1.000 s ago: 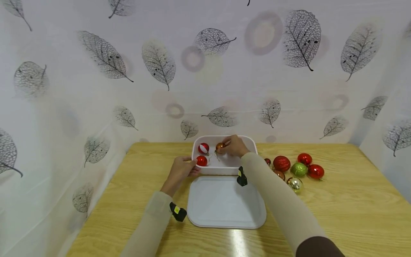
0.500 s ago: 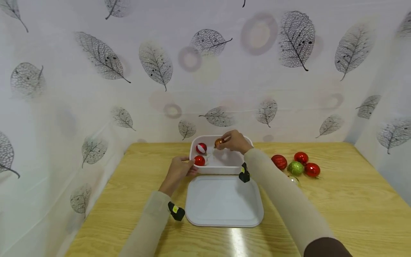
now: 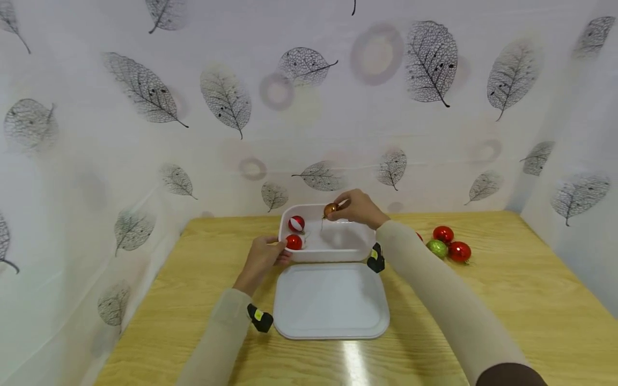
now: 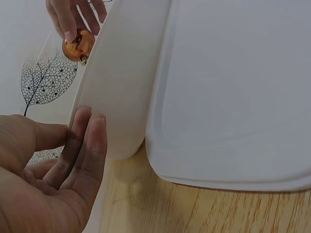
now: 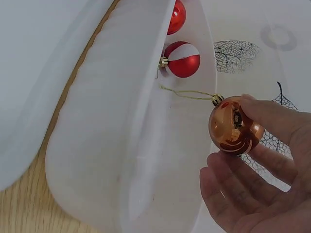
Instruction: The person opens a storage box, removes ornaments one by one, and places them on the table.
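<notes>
My right hand (image 3: 359,208) holds a shiny copper-orange Christmas ball (image 5: 233,125) between thumb and fingers, over the back of a white plastic box (image 3: 333,255). A gold string loop trails from the ball's cap. With thumb and fingers, my left hand (image 3: 263,257) grips the box wall at its front left corner. Inside the box, on the left, lie a plain red ball (image 3: 294,242) and a red-and-white ball (image 5: 183,59). A white lid (image 3: 331,300) lies flat right in front of the box.
Right of the box, partly behind my right sleeve, several ornaments rest on the wooden table (image 3: 521,300), among them a green ball (image 3: 437,248) and a red ball (image 3: 460,251). A leaf-print curtain (image 3: 318,128) stands behind the table.
My right hand has raised the copper-orange ball from low in the box to about the back rim. My left hand keeps its grip. The head view has turned slightly right.
</notes>
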Demonstrator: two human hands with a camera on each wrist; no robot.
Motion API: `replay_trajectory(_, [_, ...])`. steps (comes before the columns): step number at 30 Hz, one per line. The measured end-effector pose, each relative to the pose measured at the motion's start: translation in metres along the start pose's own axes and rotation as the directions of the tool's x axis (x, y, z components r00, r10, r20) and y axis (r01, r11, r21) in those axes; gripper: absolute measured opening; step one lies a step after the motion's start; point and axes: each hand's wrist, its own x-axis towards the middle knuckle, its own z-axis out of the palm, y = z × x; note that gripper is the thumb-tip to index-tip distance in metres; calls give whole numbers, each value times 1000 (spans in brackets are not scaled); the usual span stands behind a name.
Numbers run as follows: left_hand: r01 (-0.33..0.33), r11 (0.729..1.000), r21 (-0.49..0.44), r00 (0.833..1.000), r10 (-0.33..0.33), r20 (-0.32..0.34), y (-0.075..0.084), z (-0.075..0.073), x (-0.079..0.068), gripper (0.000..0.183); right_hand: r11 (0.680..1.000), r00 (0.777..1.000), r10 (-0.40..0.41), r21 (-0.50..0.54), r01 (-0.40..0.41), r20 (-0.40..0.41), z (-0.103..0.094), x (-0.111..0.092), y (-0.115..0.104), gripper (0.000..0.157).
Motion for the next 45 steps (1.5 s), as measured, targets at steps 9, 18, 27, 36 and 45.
replay_trajectory(9, [-22,1000,-17,1000,23,11,1,-2,-2,38,999,1000,-21,-41,21,-5,-19,-21,0,49])
replay_trajectory(18, [-10,1000,-5,1000,10,2,0,0,-2,36,991,999,-10,-136,6,-33,-43,-45,9,50])
replay_trajectory(27, [-3,1000,-1,1000,3,3,-2,-3,0,36,988,998,9,-156,-20,-70,-67,-76,22,51])
replay_trajectory(36, [-4,1000,6,1000,4,14,0,-4,-1,38,978,994,53,-196,-72,-99,-90,-112,44,58])
replay_trajectory(45, [-6,1000,-12,1000,6,26,-1,-4,-1,40,973,989,78,-207,-103,-126,-105,-146,72,61])
